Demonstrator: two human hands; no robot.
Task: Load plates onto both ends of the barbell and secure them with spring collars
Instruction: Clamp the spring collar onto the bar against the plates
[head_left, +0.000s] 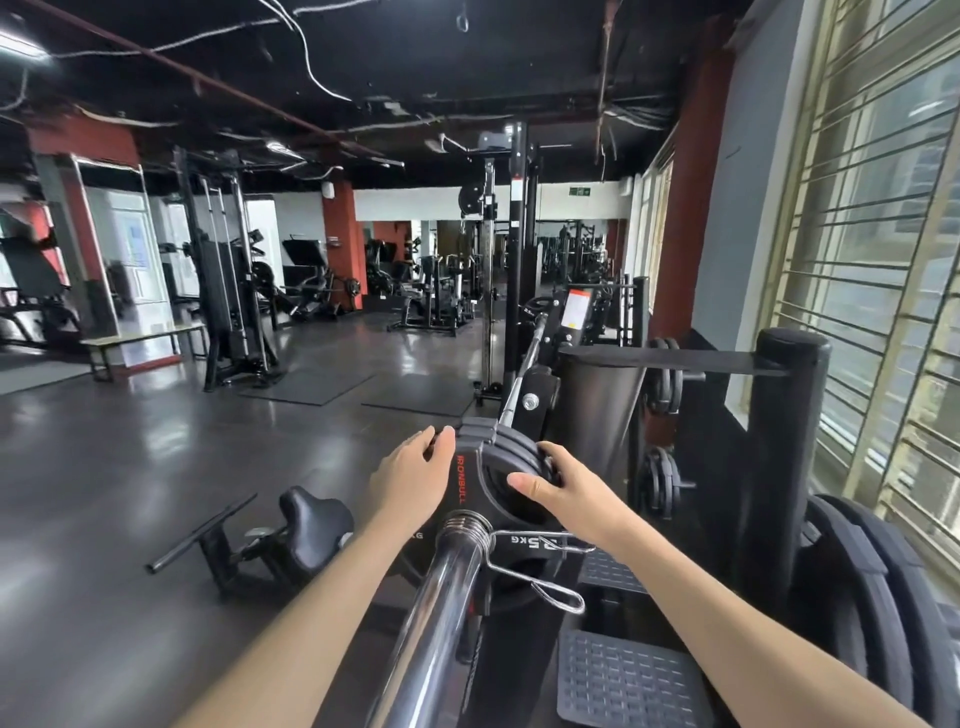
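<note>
1. The left hand lies flat with fingers spread loosely against the left rim of the stacked black rubber weight plates, gripping nothing.
2. The right hand curls over the plates' right rim, thumb pressed on the front face, fingers wrapped behind the edge.
3. The plates sit on the near end of the chrome steel barbell, which runs away towards the rack.
4. A silver wire spring collar is clamped on the sleeve, touching the front plate.
5. Red lettering on the front plate reads "IRONBULL"; white text reads "2.5 KG", upside down.
</note>
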